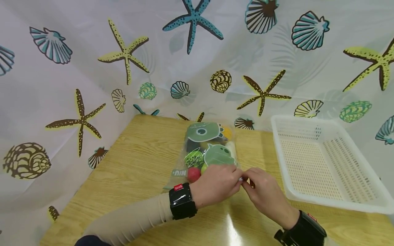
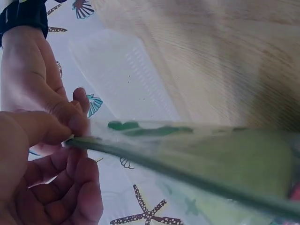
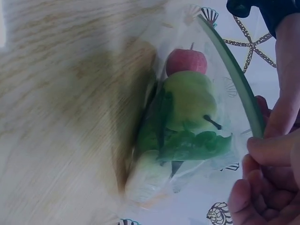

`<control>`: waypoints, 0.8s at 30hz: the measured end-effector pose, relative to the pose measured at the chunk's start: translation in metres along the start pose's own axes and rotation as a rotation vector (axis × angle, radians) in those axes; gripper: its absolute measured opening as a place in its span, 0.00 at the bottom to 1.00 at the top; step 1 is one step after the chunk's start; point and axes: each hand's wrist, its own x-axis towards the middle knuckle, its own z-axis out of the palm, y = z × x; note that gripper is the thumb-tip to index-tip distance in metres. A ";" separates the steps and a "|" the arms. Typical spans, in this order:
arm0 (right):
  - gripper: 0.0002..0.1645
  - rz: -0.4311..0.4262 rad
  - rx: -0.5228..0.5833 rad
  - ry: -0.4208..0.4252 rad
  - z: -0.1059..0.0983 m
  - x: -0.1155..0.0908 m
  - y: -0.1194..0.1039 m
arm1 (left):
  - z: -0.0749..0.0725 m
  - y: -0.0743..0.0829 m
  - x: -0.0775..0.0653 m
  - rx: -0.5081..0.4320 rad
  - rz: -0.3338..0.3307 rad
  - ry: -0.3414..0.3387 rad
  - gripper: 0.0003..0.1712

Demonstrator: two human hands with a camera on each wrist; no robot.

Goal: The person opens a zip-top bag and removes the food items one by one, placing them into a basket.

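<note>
A clear zip bag (image 1: 220,155) printed with green cartoon creatures lies on the table in the head view, packed with toy fruit and vegetables. Through the plastic show a red apple (image 3: 186,62) and a yellow-green fruit (image 3: 190,101) with a dark stem. A green zip strip (image 3: 236,77) runs along the bag's near edge. At the strip's right-hand end, my left hand (image 1: 217,184) pinches the bag. My right hand (image 1: 266,193) pinches the same corner, fingertips against the left hand's. Between them shows a small white piece (image 1: 241,178), mostly covered by fingers.
A white perforated plastic basket (image 1: 278,153) stands on the right of the wooden table (image 1: 132,153). Behind and to the left hangs a white sheet (image 1: 203,65) with starfish and shell prints. Black bands (image 1: 183,201) are strapped round both wrists.
</note>
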 end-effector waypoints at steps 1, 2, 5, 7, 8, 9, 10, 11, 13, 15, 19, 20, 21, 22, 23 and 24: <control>0.11 0.008 -0.008 -0.007 0.000 0.000 -0.001 | 0.000 0.000 0.000 0.006 0.009 0.007 0.06; 0.10 0.014 -0.019 -0.017 -0.001 0.000 -0.001 | 0.000 -0.001 0.000 0.010 0.018 0.013 0.05; 0.09 0.018 -0.044 -0.035 -0.001 0.002 -0.003 | 0.000 -0.003 -0.001 0.008 0.035 0.014 0.03; 0.08 0.009 -0.053 -0.037 -0.002 0.002 -0.003 | 0.000 -0.004 -0.002 0.009 0.041 0.006 0.03; 0.08 0.009 -0.057 -0.041 -0.003 0.003 -0.003 | 0.000 -0.005 -0.003 0.007 0.040 -0.003 0.02; 0.08 0.013 -0.058 -0.044 -0.004 0.002 -0.002 | 0.001 -0.006 -0.004 0.008 0.039 -0.009 0.02; 0.08 0.022 -0.061 -0.048 -0.005 0.002 -0.001 | 0.001 -0.008 -0.006 0.013 0.036 -0.017 0.02; 0.07 0.030 -0.063 -0.049 -0.007 0.001 0.000 | 0.002 -0.010 -0.010 0.021 0.031 -0.027 0.02; 0.07 0.053 -0.076 -0.051 -0.011 0.000 0.004 | 0.003 -0.014 -0.017 0.036 0.016 -0.053 0.02; 0.07 0.074 -0.096 -0.039 -0.016 -0.003 0.008 | 0.005 -0.021 -0.027 0.051 -0.001 -0.077 0.03; 0.07 0.095 -0.145 -0.001 -0.024 -0.007 0.014 | 0.000 -0.035 -0.042 0.045 -0.046 -0.139 0.04; 0.07 0.101 -0.154 0.006 -0.026 -0.007 0.014 | -0.001 -0.038 -0.045 0.042 -0.054 -0.147 0.05; 0.07 0.105 -0.160 0.012 -0.027 -0.008 0.015 | -0.003 -0.041 -0.048 0.035 -0.060 -0.153 0.06; 0.07 0.107 -0.164 0.016 -0.029 -0.008 0.016 | -0.005 -0.044 -0.051 0.030 -0.067 -0.160 0.07; 0.07 0.108 -0.167 0.019 -0.030 -0.007 0.017 | -0.007 -0.047 -0.054 0.025 -0.076 -0.168 0.08; 0.07 0.108 -0.170 0.022 -0.031 -0.007 0.017 | -0.009 -0.049 -0.057 0.018 -0.082 -0.176 0.09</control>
